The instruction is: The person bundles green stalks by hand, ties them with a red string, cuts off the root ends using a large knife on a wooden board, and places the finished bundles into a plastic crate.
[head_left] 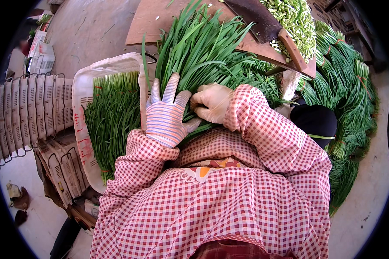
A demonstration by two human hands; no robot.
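A big loose bunch of garlic chives (194, 47) lies before me, its green leaves fanning away over the edge of a wooden board. My left hand (166, 114), in a striped knit glove, rests on the bunch's left side with its fingers spread. Close beside it, my right hand (214, 102) wears a pale thin glove; its fingers are curled in and pinch at the leaves, with the fingertips partly hidden. The lower part of the bunch runs under my hands toward my lap.
On my left stands a white plastic crate (78, 108) with tied chives (112, 116). A cleaver (268, 32) and cut stem ends (291, 21) lie on the board (145, 23). Tied bundles (345, 86) are piled at right. Stacked crates (34, 112) stand far left.
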